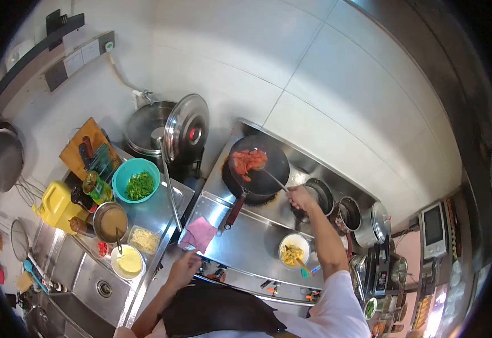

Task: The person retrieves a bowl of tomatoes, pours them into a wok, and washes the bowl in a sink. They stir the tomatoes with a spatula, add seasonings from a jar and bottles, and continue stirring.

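Observation:
My right hand [302, 198] is closed around the handle of a metal ladle [276, 180]. The ladle's head reaches into a dark wok [274, 149], among red tomato pieces [248, 160]. A brown wok handle [235, 212] points toward me. My left hand [185, 268] is low by the stove's front edge, just below a pink cloth [199, 234]; its fingers look loosely extended, with nothing visible in them. A white bowl [281, 248] of yellow scrambled egg [294, 254] stands below my right forearm, with chopsticks or a similar utensil resting in it.
At the left stand a teal bowl [119, 188] of chopped greens, a saucepan [110, 221], a yellow jug [57, 205] and a sink [85, 276]. A large pot [144, 127] with a leaning lid [186, 127] stands behind. More pots [347, 214] sit right of the wok.

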{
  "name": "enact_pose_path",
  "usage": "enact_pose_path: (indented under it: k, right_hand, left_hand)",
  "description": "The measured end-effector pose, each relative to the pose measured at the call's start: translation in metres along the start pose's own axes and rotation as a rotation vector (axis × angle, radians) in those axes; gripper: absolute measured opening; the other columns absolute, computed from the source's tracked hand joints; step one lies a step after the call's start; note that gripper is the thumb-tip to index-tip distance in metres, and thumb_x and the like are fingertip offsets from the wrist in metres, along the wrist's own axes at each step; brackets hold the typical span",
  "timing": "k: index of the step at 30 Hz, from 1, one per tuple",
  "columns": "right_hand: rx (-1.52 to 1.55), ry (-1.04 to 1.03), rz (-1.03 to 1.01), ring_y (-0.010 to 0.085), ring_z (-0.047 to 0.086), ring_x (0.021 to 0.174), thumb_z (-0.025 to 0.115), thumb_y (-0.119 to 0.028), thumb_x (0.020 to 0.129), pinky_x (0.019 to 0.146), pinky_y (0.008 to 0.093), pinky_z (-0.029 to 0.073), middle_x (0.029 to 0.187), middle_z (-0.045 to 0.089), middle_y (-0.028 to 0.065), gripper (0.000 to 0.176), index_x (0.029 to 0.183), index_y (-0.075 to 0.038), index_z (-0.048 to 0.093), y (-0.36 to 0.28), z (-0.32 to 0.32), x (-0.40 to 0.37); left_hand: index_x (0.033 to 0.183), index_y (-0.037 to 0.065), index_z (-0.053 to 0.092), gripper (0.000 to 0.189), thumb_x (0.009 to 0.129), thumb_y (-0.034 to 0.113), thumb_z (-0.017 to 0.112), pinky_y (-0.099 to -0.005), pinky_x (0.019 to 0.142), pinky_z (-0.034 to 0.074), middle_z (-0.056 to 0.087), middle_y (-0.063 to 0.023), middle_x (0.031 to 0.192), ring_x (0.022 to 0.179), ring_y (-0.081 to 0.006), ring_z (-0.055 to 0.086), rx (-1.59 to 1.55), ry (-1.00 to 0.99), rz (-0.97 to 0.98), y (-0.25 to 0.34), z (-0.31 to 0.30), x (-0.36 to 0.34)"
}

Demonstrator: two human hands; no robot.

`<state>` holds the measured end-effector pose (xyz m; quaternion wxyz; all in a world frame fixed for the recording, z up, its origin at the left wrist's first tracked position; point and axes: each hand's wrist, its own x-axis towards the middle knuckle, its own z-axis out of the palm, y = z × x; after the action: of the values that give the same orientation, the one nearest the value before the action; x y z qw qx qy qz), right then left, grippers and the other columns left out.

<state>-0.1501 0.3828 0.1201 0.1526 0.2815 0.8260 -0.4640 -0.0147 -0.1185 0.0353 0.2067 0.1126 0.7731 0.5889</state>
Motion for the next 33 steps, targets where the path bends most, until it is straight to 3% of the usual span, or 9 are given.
enact_pose_path:
  k: [2, 8, 12, 15, 18, 22, 26, 29, 33]
  right_hand:
    - [-0.229, 0.103, -0.072, 0.0075, 0.044, 0.042, 0.06, -0.014, 0.086, 0.034, 0.0248, 0.032, 0.059, 0.052, -0.001, 0.018, 0.102, -0.005, 0.064, -0.016, 0.002, -0.022]
    - [-0.507, -0.228, 0.13, 0.0096, 0.044, 0.04, 0.062, -0.018, 0.086, 0.035, 0.0262, 0.034, 0.057, 0.054, 0.0025, 0.019, 0.09, -0.001, 0.066, -0.077, -0.081, -0.049]
    - [-0.26, -0.346, 0.123, 0.0093, 0.044, 0.041, 0.061, -0.018, 0.089, 0.035, 0.0265, 0.033, 0.057, 0.053, 0.0032, 0.021, 0.095, 0.002, 0.065, -0.052, -0.055, -0.026]
    - [0.052, -0.162, 0.038, 0.0094, 0.042, 0.041, 0.058, -0.016, 0.091, 0.034, 0.0268, 0.032, 0.061, 0.054, 0.0036, 0.034, 0.117, 0.006, 0.058, -0.022, -0.016, -0.018]
    - [0.167, -0.073, 0.042, 0.0093, 0.042, 0.041, 0.058, -0.016, 0.091, 0.034, 0.0264, 0.031, 0.061, 0.053, 0.0033, 0.033, 0.117, 0.004, 0.059, -0.024, -0.02, -0.031]
    - [-0.231, -0.099, 0.066, 0.0099, 0.044, 0.041, 0.059, -0.014, 0.088, 0.034, 0.0283, 0.033, 0.06, 0.054, 0.0037, 0.019, 0.097, 0.003, 0.063, -0.054, -0.058, -0.053]
    - [-0.576, -0.171, 0.085, 0.0129, 0.048, 0.042, 0.059, -0.011, 0.083, 0.035, 0.0285, 0.036, 0.064, 0.058, 0.0074, 0.015, 0.082, 0.003, 0.065, -0.067, -0.063, -0.052]
    - [-0.333, -0.052, 0.013, 0.0215, 0.062, 0.056, 0.061, -0.015, 0.084, 0.046, 0.0355, 0.048, 0.072, 0.065, 0.0139, 0.021, 0.092, 0.003, 0.067, -0.016, -0.031, -0.005]
    - [-0.697, 0.183, -0.215, 0.0325, 0.067, 0.089, 0.061, -0.021, 0.085, 0.075, 0.0442, 0.052, 0.09, 0.069, 0.021, 0.037, 0.116, -0.002, 0.063, -0.009, 0.006, -0.005]
  left_hand:
    - [0.123, 0.005, 0.055, 0.036, 0.089, 0.012, 0.063, -0.033, 0.077, 0.054, 0.069, -0.0112, 0.1, 0.087, -0.0217, 0.069, 0.009, -0.015, -0.019, -0.002, 0.0, -0.001]
    - [0.125, 0.005, 0.054, 0.039, 0.089, 0.018, 0.061, -0.0345, 0.078, 0.053, 0.07, -0.0122, 0.098, 0.09, -0.0263, 0.07, 0.2, -0.031, -0.11, -0.006, -0.009, -0.004]
    - [0.125, 0.004, 0.054, 0.041, 0.089, 0.022, 0.061, -0.0357, 0.079, 0.053, 0.07, -0.0138, 0.099, 0.092, -0.0281, 0.069, 0.238, -0.023, -0.164, -0.039, -0.004, -0.001]
    - [0.126, 0.004, 0.054, 0.043, 0.088, 0.023, 0.062, -0.0365, 0.079, 0.053, 0.07, -0.015, 0.098, 0.091, -0.0284, 0.069, 0.289, -0.041, -0.237, -0.064, -0.001, -0.003]
    - [0.124, 0.004, 0.055, 0.041, 0.088, 0.023, 0.063, -0.0369, 0.079, 0.053, 0.07, -0.0155, 0.097, 0.091, -0.0286, 0.069, 0.289, -0.032, -0.265, -0.072, -0.005, -0.006]
    - [0.12, 0.004, 0.058, 0.037, 0.088, 0.022, 0.063, -0.0373, 0.078, 0.053, 0.071, -0.0152, 0.097, 0.09, -0.0287, 0.069, 0.211, -0.036, -0.327, -0.063, -0.008, -0.013]
    - [0.113, 0.004, 0.061, 0.034, 0.087, 0.025, 0.063, -0.0391, 0.078, 0.053, 0.071, -0.0157, 0.095, 0.087, -0.0304, 0.069, 0.198, 0.057, -0.271, -0.111, -0.004, -0.005]
    - [0.107, 0.002, 0.063, 0.031, 0.087, 0.026, 0.062, -0.04, 0.076, 0.053, 0.07, -0.0167, 0.091, 0.084, -0.032, 0.069, 0.239, 0.16, -0.154, -0.137, 0.009, 0.015]
    - [0.098, -0.001, 0.063, 0.026, 0.087, 0.023, 0.06, -0.042, 0.074, 0.052, 0.069, -0.0196, 0.086, 0.083, -0.0348, 0.068, 0.316, 0.322, -0.093, -0.128, 0.01, 0.076]
